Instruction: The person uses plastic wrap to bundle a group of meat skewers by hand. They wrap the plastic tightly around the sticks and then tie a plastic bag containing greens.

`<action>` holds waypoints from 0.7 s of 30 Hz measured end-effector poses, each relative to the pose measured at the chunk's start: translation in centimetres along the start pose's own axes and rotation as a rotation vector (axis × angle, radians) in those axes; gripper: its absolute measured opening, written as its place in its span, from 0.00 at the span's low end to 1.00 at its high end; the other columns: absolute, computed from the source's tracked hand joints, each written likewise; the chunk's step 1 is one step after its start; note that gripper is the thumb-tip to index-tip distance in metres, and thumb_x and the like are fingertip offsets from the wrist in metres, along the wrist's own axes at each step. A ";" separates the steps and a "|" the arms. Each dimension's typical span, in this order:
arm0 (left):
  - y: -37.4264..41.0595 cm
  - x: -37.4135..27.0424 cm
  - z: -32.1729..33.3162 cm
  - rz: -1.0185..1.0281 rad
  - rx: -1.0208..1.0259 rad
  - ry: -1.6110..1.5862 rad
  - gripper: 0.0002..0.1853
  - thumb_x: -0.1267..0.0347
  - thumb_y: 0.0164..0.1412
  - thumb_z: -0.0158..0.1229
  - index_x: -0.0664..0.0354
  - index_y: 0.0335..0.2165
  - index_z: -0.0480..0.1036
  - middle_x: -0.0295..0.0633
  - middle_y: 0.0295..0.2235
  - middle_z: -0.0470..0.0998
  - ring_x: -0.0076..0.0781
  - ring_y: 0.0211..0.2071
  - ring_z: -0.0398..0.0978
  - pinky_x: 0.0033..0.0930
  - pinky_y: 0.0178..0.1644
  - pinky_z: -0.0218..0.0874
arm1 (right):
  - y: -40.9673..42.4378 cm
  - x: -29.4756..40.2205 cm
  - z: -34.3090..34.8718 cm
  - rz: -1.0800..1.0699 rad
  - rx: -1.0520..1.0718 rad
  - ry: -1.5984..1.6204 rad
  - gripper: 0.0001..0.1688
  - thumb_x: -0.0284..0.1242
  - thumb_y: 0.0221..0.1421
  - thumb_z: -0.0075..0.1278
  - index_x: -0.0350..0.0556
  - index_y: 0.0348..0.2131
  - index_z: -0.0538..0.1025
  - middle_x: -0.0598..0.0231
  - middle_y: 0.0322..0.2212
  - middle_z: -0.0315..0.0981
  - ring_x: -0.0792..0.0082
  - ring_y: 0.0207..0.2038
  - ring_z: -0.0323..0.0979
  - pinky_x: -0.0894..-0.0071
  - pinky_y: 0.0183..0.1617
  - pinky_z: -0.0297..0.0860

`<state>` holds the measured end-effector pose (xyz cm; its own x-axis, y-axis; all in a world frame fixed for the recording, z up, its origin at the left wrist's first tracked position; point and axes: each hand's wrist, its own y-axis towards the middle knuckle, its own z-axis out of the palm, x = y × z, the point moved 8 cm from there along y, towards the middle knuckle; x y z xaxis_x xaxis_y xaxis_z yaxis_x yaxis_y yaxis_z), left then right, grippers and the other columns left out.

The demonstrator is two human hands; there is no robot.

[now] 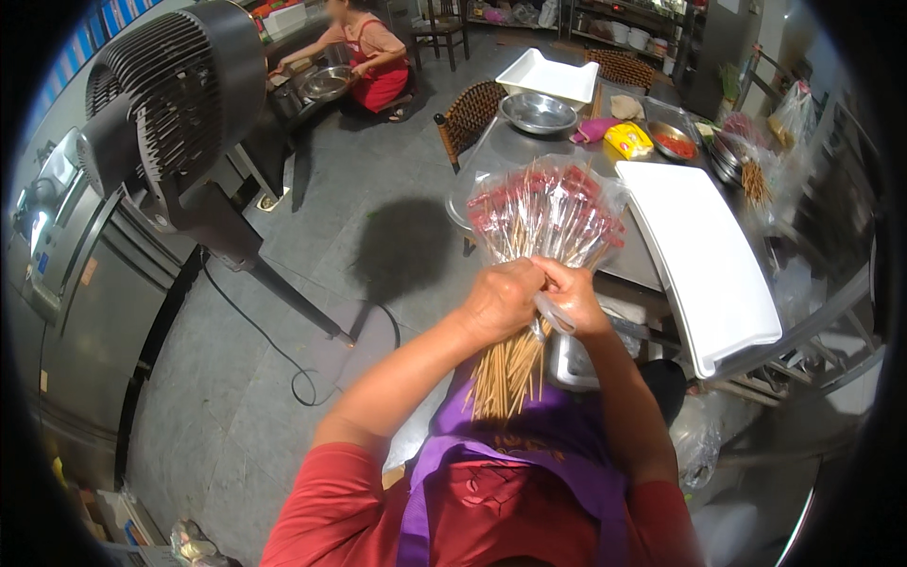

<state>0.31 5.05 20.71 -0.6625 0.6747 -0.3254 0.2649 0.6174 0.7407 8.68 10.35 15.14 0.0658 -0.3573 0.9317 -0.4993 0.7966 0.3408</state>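
My left hand (504,298) and my right hand (572,289) meet around a clear plastic bag (524,227), gripping its gathered neck. Inside the bag, red pieces, seemingly meat, sit on the far ends of many skewers. The bare ends of the bamboo skewers (504,379) stick out below my hands, over my purple apron (489,432). A loop of the plastic (556,314) hangs by my right palm. Beyond the bag stands a metal table (489,152) with a steel bowl (538,113) on it.
A long white tray (701,262) lies along the table's right side, another white tray (549,76) at its far end. A bowl of red food (674,140) sits near a yellow packet (628,140). A pedestal fan (177,99) stands left; a person (372,60) crouches beyond it.
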 end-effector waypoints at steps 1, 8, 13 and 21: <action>0.0 -0.1 0.1 0.019 0.000 0.019 0.06 0.74 0.38 0.56 0.61 0.20 0.66 0.46 0.19 0.69 0.45 0.22 0.70 0.39 0.25 0.62 | 0.1 -0.3 -0.1 -0.006 -0.010 -0.023 0.23 0.21 0.43 0.55 0.35 0.42 0.69 0.67 0.24 0.72 0.85 0.27 0.64 0.83 0.28 0.64; -0.4 -0.1 0.0 0.129 0.023 0.193 0.06 0.76 0.39 0.51 0.61 0.22 0.66 0.44 0.21 0.67 0.41 0.23 0.69 0.37 0.24 0.62 | 0.5 -0.1 -0.2 0.220 0.063 0.030 0.19 0.18 0.46 0.47 0.36 0.41 0.71 0.67 0.21 0.70 0.84 0.23 0.64 0.84 0.23 0.63; -0.9 -0.5 -0.4 0.165 0.023 0.208 0.08 0.77 0.38 0.51 0.61 0.24 0.66 0.42 0.20 0.64 0.40 0.21 0.66 0.36 0.22 0.60 | 1.7 0.5 0.1 0.458 0.288 -0.145 0.13 0.18 0.48 0.41 0.36 0.35 0.74 0.67 0.15 0.67 0.80 0.15 0.64 0.82 0.16 0.63; -0.7 0.6 -0.6 0.198 0.039 -0.013 0.09 0.77 0.36 0.55 0.60 0.22 0.64 0.41 0.16 0.62 0.40 0.18 0.65 0.37 0.20 0.57 | 2.8 1.2 0.8 0.535 0.529 -0.285 0.06 0.17 0.46 0.43 0.34 0.26 0.73 0.64 0.12 0.66 0.77 0.13 0.65 0.78 0.14 0.64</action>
<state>-0.74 4.77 20.35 -0.5854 0.7897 -0.1833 0.4162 0.4868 0.7680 6.65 11.76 17.13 -0.4855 -0.1596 0.8596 -0.7484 0.5842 -0.3142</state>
